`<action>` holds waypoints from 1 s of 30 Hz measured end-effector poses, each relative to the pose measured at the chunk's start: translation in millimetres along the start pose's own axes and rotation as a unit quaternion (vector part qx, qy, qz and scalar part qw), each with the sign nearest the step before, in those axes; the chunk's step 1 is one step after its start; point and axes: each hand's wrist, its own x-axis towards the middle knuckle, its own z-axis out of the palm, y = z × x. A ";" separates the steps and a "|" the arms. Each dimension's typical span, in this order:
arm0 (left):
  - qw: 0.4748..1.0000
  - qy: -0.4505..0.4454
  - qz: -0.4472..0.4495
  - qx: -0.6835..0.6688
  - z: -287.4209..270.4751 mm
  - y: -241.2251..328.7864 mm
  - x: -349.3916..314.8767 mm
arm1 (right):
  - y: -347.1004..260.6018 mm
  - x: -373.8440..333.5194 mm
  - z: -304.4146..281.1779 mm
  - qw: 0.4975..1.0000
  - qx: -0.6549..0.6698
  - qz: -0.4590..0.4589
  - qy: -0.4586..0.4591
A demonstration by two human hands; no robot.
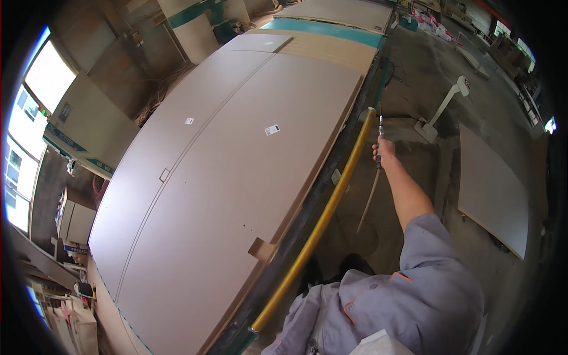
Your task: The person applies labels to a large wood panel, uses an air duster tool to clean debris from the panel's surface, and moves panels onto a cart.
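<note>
My right hand (386, 151) is stretched out past the yellow rail, its fingers wrapped round what looks like an air blow gun (381, 125). A silver fitting sticks out beyond the fist, and a long thin tan tube (369, 200) slants down from it toward my feet. To the left of the hand lies a large pale panel (231, 177) with two white labels, a thin double line along its length and a small rectangular cutout. A brown notch piece (261, 249) shows at the panel's near right edge. My left hand is out of view.
The yellow rail (319, 231) runs along the table's right side, between me and the panel. A scale with an upright post (444, 106) stands on the floor beyond my hand. Another pale board (491, 189) lies at right. A beige machine (94, 124) stands at left.
</note>
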 end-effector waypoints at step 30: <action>0.855 0.216 -0.188 -0.432 332.8 29.4 -136.9 | 71.5 -247.7 115.2 0.451 -0.409 0.073 -0.790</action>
